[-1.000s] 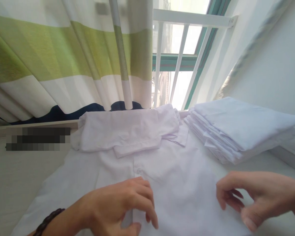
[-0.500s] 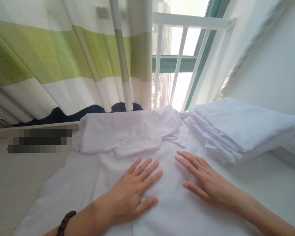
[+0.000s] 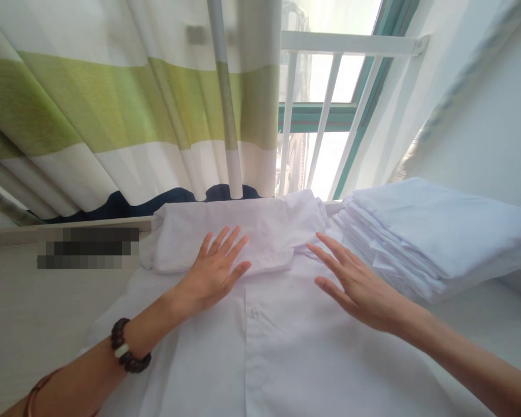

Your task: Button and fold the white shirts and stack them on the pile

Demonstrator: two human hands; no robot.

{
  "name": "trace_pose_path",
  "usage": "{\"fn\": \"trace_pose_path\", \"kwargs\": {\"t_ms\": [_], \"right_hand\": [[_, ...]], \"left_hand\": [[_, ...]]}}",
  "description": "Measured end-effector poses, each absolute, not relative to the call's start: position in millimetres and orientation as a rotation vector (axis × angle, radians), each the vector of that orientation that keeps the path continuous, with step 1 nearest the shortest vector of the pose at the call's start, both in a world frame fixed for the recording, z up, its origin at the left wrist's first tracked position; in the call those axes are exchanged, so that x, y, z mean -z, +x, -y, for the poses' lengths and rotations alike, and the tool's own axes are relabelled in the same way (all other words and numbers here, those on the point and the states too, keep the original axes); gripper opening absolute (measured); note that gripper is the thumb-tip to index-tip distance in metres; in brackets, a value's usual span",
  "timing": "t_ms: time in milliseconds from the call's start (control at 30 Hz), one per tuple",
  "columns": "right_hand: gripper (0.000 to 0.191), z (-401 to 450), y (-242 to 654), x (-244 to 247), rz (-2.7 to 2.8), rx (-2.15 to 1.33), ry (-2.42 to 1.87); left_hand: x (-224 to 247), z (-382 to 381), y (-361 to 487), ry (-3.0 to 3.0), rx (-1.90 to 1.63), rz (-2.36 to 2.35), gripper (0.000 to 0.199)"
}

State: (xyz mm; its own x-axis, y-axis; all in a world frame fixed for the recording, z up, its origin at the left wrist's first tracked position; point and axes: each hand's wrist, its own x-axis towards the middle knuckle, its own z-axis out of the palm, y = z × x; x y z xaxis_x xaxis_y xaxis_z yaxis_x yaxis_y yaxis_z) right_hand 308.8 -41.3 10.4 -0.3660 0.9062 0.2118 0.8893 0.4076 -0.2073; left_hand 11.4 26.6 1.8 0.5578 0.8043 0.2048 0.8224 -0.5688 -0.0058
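A white garment [image 3: 286,347] with a button placket lies spread over the pale surface, its far part folded into a flat band [image 3: 226,214]. My left hand [image 3: 215,272], with a dark beaded bracelet on the wrist, rests over the near edge of that band, fingers spread, holding nothing. To the right, my right hand [image 3: 351,284] is over the garment, fingers apart and pointing toward the far side, also holding nothing. Whether its fingertips touch the cloth I cannot tell. A stack of folded white cloth [image 3: 438,226] sits at the back right.
A white and green striped curtain [image 3: 125,104] hangs behind the surface. Beside it are a white railing [image 3: 351,43] and a bright window. A pixelated dark patch [image 3: 91,248] covers something at the left. A pale wall stands at the right.
Both hands have moved away from me over the cloth, the left one onto the folded band. The placket and a button now show between them. The view has shifted slightly.
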Motion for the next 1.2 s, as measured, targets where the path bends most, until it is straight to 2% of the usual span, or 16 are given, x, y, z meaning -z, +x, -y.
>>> {"fn": "trace_pose_path", "kwargs": {"t_ms": [67,200,400,533,600,800,933,1100,1200], "right_hand": [[0.062,11,297,-5,2.372,-0.016,-1.575],[0.065,-36,289,14,2.512,-0.176,-1.649],[0.064,-59,304,3,2.584,-0.424,-1.56],[0.056,-101,306,-21,2.364,-0.078,-1.591],[0.059,-130,304,-29,2.294,0.018,-1.657],[0.07,-186,301,-49,2.494,-0.167,-1.699],[0.059,-193,295,-61,2.549,-0.227,-1.741],[0.036,-205,288,-82,2.513,-0.029,-1.741],[0.039,-212,289,-86,2.485,0.063,-1.748]], "left_hand": [[10,-40,12,-2.652,0.211,1.492,0.058],[25,-42,19,-2.635,0.136,1.603,0.06],[-5,-59,8,-2.752,0.111,1.555,0.057],[-37,-109,-18,-2.499,0.306,1.603,0.055],[-46,-134,-32,-2.438,0.31,1.647,0.05],[-48,-170,-59,-2.48,0.223,1.624,0.037],[-57,-169,-65,-2.549,0.25,1.553,0.035],[-76,-173,-66,-2.525,0.381,1.529,0.038],[-77,-178,-61,-2.488,0.428,1.548,0.035]]}}
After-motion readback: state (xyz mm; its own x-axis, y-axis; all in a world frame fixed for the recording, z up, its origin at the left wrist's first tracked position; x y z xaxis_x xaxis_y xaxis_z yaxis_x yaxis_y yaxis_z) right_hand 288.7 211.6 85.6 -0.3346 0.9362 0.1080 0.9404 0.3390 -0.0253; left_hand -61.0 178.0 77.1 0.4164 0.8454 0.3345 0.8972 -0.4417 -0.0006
